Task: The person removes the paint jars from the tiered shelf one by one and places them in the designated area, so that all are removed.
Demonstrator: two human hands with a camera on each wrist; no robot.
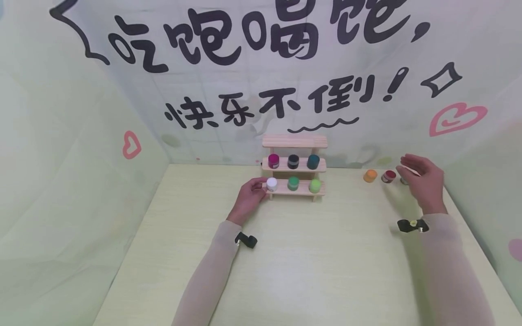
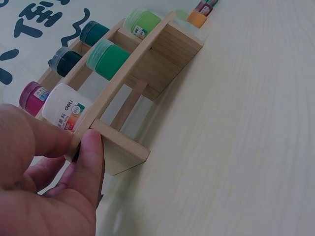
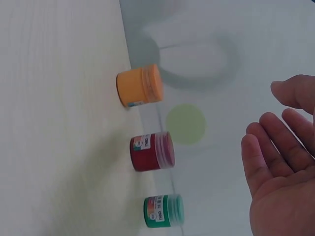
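My left hand (image 1: 248, 199) pinches the left end of the bottom step of a small wooden tiered rack (image 2: 140, 93), thumb above and fingers below. Right by the thumb stands a white paint jar (image 2: 66, 108). Green (image 1: 293, 183) and light green (image 1: 315, 185) jars share that step; magenta (image 1: 273, 161), black (image 1: 293, 161) and dark teal (image 1: 313, 162) jars stand on the middle one. Over the table's right side, my right hand (image 1: 424, 183) holds nothing, its fingers relaxed. Near it are an orange jar (image 3: 139, 85), a dark red jar (image 3: 151, 151) and another green jar (image 3: 163, 211).
The rack's top step (image 1: 295, 141) bears no jar. Behind the pale wooden table (image 1: 285, 262) hangs a white cloth (image 1: 228, 145) with black lettering and pink hearts. More cloth closes off the left and right sides.
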